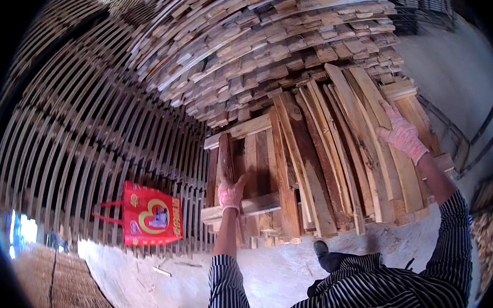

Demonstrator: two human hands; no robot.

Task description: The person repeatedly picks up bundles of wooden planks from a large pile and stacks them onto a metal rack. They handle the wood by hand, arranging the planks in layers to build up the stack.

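My left hand [231,194], in a pinkish knit glove, is closed around a narrow, dark-edged wooden slat [225,155] at the left end of a low wooden stack. Its thumb points off to the right. Further right and farther away, my right hand [404,135], gloved alike, grips the edge of a pale wooden board [369,96]; the undersides of its fingers are hidden. Between my hands several rough boards [308,163], some with bark, lie side by side across the stack. Beneath them, crosswise slats [248,130] show at the left.
Behind the boards rises a tall pile of stacked slats [264,53]. Racks of spaced wooden strips [84,138] stand at left, with a red carrier bag [151,215] against them. My shoe [321,249] is on the concrete floor near the stack. Wood scraps [488,242] lie at far right.
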